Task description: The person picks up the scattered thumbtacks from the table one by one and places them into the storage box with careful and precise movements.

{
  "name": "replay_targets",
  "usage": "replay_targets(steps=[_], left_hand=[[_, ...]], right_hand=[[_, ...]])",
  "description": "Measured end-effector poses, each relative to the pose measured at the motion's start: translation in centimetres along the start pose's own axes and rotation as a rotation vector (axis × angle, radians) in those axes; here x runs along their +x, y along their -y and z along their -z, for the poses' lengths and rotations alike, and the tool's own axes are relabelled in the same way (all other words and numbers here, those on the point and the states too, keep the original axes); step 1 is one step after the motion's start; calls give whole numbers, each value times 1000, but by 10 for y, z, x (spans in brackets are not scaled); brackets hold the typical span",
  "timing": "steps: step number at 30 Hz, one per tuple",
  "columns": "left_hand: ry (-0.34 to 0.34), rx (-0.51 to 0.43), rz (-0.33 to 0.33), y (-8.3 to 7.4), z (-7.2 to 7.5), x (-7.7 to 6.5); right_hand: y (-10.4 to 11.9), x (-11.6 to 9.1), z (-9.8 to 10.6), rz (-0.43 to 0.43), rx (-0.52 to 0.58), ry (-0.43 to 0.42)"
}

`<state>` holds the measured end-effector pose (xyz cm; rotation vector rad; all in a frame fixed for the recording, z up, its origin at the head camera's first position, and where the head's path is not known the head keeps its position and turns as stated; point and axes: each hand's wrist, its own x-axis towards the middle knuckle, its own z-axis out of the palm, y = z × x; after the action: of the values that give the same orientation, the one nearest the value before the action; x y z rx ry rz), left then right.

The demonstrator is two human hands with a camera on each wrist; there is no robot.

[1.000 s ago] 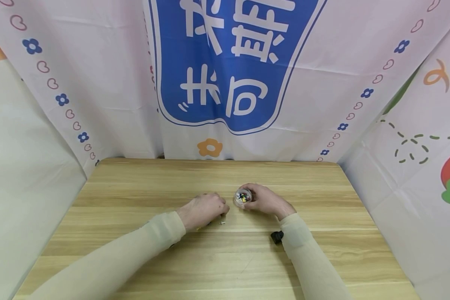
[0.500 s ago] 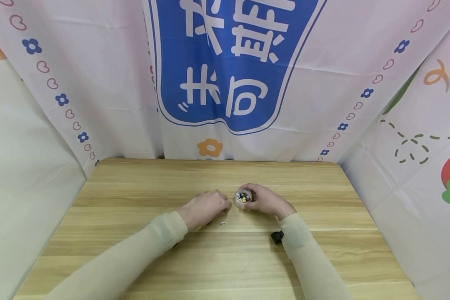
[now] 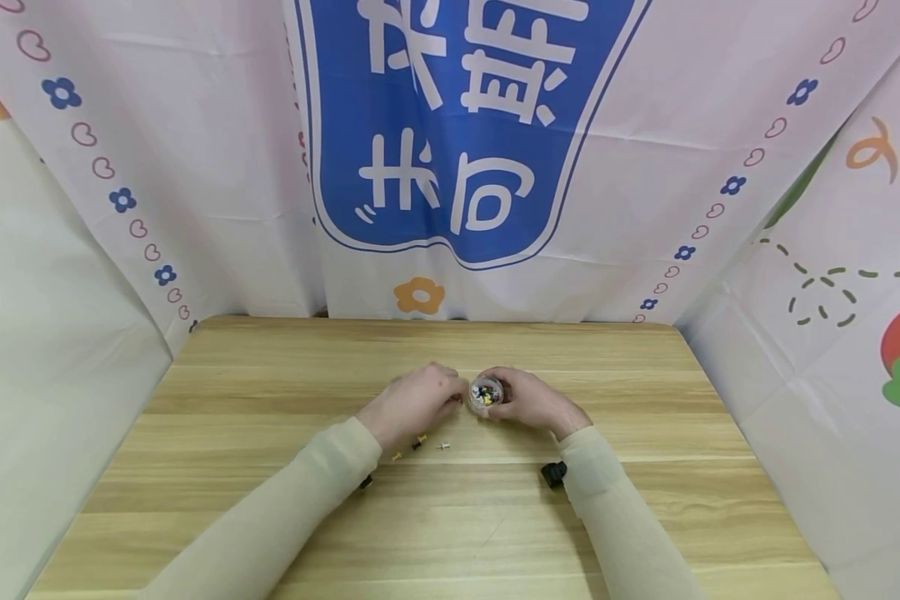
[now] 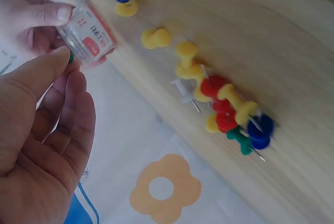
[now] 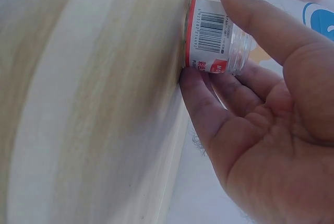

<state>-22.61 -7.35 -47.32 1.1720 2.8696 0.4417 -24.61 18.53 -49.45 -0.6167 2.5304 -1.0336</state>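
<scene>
My left hand pinches a green push pin between thumb and fingertips, just left of the jar's mouth. Most of that pin is hidden by the fingers. A small clear jar with a red and white label stands upright on the table, partly filled with coloured push pins. From the right, my right hand grips it, thumb on one side and fingers round the other. In the left wrist view, loose push pins lie on the wood: several yellow ones, red ones, a white one and a green one.
Blue push pins lie among the others. Below the left hand in the head view is a white push pin. A black device sits at the right wrist. A printed white curtain hangs behind the wooden table.
My left hand has moved up and slightly right, up beside the jar, uncovering yellow and dark pins on the table. The right hand and jar have stayed in place.
</scene>
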Motion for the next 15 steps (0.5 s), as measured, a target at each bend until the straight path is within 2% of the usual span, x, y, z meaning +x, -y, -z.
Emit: replay_targets(steps=[15], left_hand=[[-85, -64, 42, 0, 0, 19]], right_hand=[[-1, 0, 0, -15, 12, -3]])
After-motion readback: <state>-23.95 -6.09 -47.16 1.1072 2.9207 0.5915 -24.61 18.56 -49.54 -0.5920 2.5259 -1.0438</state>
